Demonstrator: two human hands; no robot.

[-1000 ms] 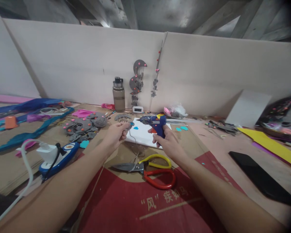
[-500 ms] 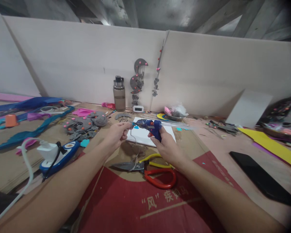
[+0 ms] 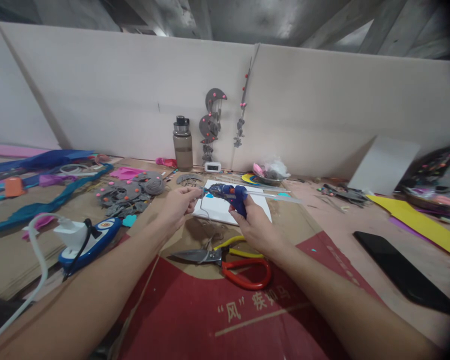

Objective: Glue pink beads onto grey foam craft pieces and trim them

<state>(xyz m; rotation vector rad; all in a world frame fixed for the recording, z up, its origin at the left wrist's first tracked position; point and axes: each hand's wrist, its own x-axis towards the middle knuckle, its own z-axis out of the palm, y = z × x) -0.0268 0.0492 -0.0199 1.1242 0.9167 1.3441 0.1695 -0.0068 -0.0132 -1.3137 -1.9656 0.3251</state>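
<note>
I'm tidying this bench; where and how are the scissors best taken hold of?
Probably by the red handle, coming from the wearer's side. The scissors lie flat with the blades pointing left, and that open loop is the nearer one, uncovered. The yellow handle is partly hidden by the right hand and wrist.

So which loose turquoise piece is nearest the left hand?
The turquoise piece on the white sheet, just right of the left hand; others lie off it, one by the grey pile.
</note>
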